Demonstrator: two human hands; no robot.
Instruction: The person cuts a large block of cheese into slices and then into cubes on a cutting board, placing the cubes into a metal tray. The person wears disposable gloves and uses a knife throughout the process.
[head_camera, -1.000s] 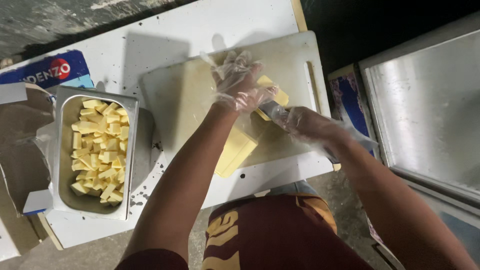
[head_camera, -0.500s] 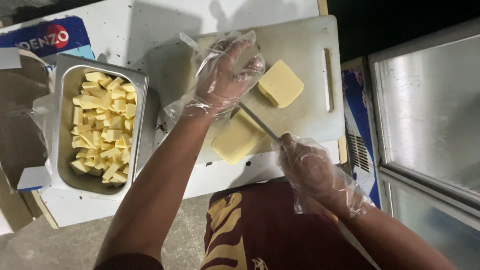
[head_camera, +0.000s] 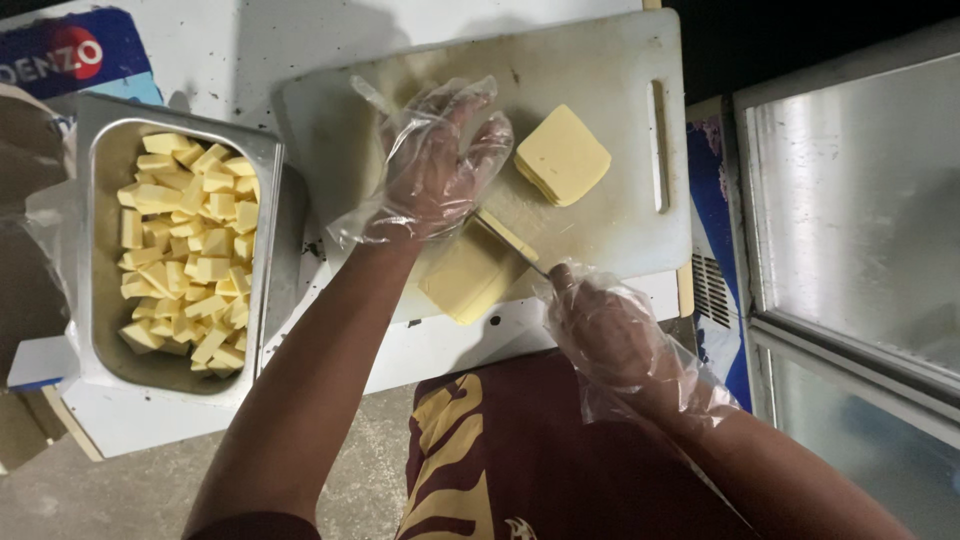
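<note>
In the head view, a white table (head_camera: 300, 45) filled the upper frame, bearing a white cutting board (head_camera: 600, 70) at top centre and a steel pan (head_camera: 268, 250) of yellow cheese cubes (head_camera: 190, 255) at left, with grey floor (head_camera: 120, 490) at lower left and a metal-framed cabinet (head_camera: 850, 220) at right. The gloved left hand (head_camera: 435, 170) lay with fingers spread on a stack of cheese slices (head_camera: 468, 278) at centre, while the gloved right hand (head_camera: 605, 330) was closed on a knife (head_camera: 515, 245) cutting it, a second stack (head_camera: 562, 155) lying just beside at upper right.

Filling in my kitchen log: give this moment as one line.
left hand pressing cheese block | right hand gripping knife | slice stack on cutting board | cubes in steel pan
</note>
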